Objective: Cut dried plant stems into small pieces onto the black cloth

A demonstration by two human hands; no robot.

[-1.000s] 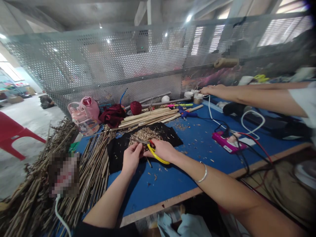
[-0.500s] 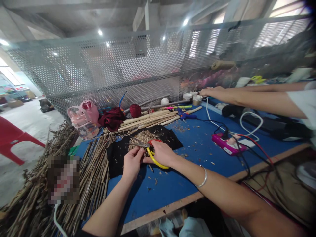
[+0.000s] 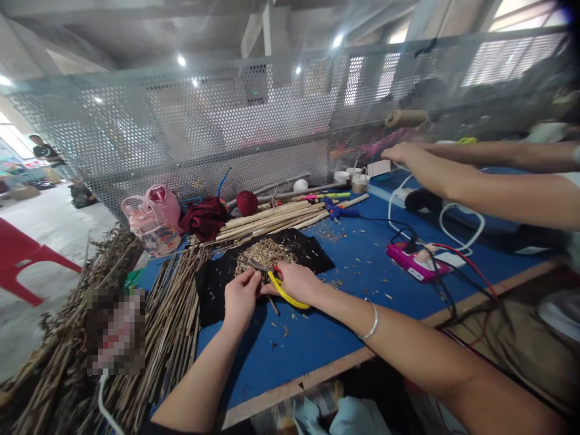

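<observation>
My right hand (image 3: 296, 284) is closed round a pair of scissors (image 3: 289, 297) with yellow and red on the handles. Their blades point left, nearly together, over a heap of chopped dry stems (image 3: 263, 251) on a black cloth (image 3: 317, 254). Just below the blades, the thumb and fingers of my left hand (image 3: 240, 296) are pinched together. What they pinch is too small and hidden to make out. A short piece of stem (image 3: 273, 306) shows between my two hands, over the blue tabletop (image 3: 308, 344).
Long dry stalks (image 3: 167, 308) lie to the left, and pale sticks (image 3: 272, 219) behind the cloth. A blue glue gun (image 3: 338, 210), a dark red yarn ball (image 3: 247, 203) and a magenta power strip (image 3: 417, 263) with cables share the table. Another person's arms (image 3: 471, 175) reach in from the right.
The scissor blades have come closer together. My hands keep nearly the same place. The other person's hands have moved right, away from the white cups, and a small white box now shows there.
</observation>
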